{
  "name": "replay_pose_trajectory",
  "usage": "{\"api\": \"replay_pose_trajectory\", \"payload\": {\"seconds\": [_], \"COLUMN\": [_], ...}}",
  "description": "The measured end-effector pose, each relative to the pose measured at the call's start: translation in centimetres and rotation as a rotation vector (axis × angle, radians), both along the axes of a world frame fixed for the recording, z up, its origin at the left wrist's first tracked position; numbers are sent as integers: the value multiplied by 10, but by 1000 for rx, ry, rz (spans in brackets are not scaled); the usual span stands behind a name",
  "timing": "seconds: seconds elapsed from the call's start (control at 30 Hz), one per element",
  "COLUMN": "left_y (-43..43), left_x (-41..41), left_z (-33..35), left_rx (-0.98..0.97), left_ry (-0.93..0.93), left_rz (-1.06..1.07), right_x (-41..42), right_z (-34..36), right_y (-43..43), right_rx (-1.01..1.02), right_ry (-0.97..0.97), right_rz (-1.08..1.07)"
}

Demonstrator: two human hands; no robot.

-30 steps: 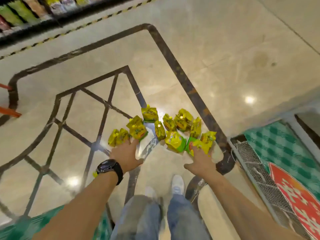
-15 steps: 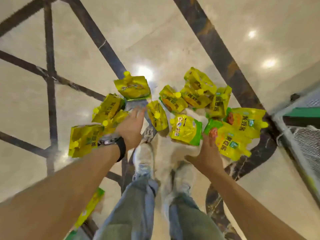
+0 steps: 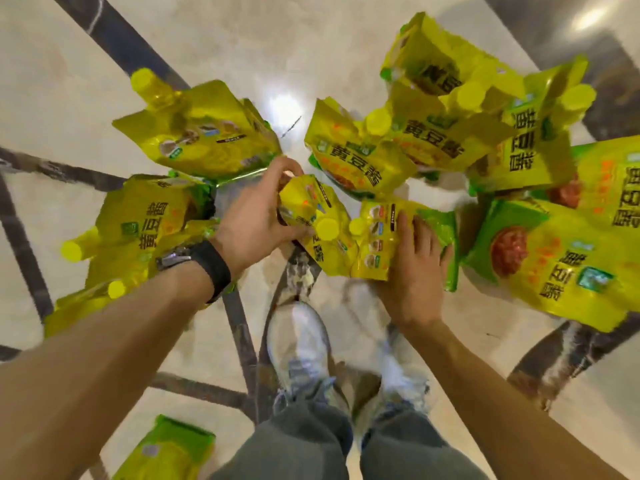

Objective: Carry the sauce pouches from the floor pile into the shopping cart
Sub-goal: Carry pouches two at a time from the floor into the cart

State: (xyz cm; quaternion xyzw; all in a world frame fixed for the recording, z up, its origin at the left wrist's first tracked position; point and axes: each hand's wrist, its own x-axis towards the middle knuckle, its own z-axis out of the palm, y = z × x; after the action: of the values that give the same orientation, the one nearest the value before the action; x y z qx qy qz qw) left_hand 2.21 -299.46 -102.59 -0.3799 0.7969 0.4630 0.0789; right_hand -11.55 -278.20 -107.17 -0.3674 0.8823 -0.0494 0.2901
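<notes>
On the pale marble floor, which is crossed by dark inlaid lines, the sauce pouches lie scattered in a loose ring in front of the person's feet. Several of them carry three big dark characters, 黄豆酱; the smaller print is too blurred to read. I count about twelve pouches, but some overlap at the upper right, so the number is not sure. Each one is bright yellow with a green band at the bottom and a round yellow screw cap at the top. Some faces show a red-brown round picture of food, others a column of small round pictures. The left hand, with a black watch on its wrist, grips the held pouch near the middle of the ring. Its fingers curl over the upper edge and the thumb presses from below, beside the cap. The right hand rests on the neighbouring pouch, which touches the held pouch. Its fingers lie nearly straight on the face and its thumb is hidden. One lone pouch lies apart at the lower left. Two white shoes and grey jeans show below the hands.
</notes>
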Motion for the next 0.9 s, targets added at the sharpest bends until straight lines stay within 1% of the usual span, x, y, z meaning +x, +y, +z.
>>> {"api": "replay_pose_trajectory", "payload": {"seconds": [0.1, 0.2, 0.27, 0.37, 0.43, 0.47, 0.53, 0.57, 0.63, 0.7, 0.8, 0.83, 0.9], "left_y": [-11, -3, 14, 34, 38, 37, 31, 30, 31, 36, 40, 41, 46], "left_x": [-7, -8, -5, 2, 8, 12, 19, 18, 13, 9, 12, 18, 20], "left_z": [4, -5, -15, -22, -23, -23, -21, -18, -2, 27, 93, 116, 165], "left_rx": [31, 64, 109, 168, 211, 228, 279, 317, 404, 524, 663, 732, 935], "left_ry": [-72, -91, -92, -63, -21, 0, 16, 21, 34, 46, 17, 30, 80], "left_rz": [-124, -45, 64, 223, 192, 149, 122, 148, 223, 305, 391, 424, 512], "right_x": [-35, -75, -77, -50, -35, -33, -41, -48, -62, -77, -94, -99, -102], "right_z": [23, 41, 38, 14, 0, -2, 7, 18, 44, 73, 127, 145, 182], "right_y": [9, 18, 25, 31, 32, 30, 26, 23, 18, 17, 35, 43, 55], "right_rx": [-173, -248, -272, -146, -107, -138, -249, -298, -309, -274, -216, -206, -205], "right_ry": [-148, -297, -275, -155, -91, -80, -155, -211, -353, -606, -1076, -1182, -1304], "right_rz": [-36, -98, -72, 62, 112, 97, -42, -132, -248, -343, -620, -729, -877]}}
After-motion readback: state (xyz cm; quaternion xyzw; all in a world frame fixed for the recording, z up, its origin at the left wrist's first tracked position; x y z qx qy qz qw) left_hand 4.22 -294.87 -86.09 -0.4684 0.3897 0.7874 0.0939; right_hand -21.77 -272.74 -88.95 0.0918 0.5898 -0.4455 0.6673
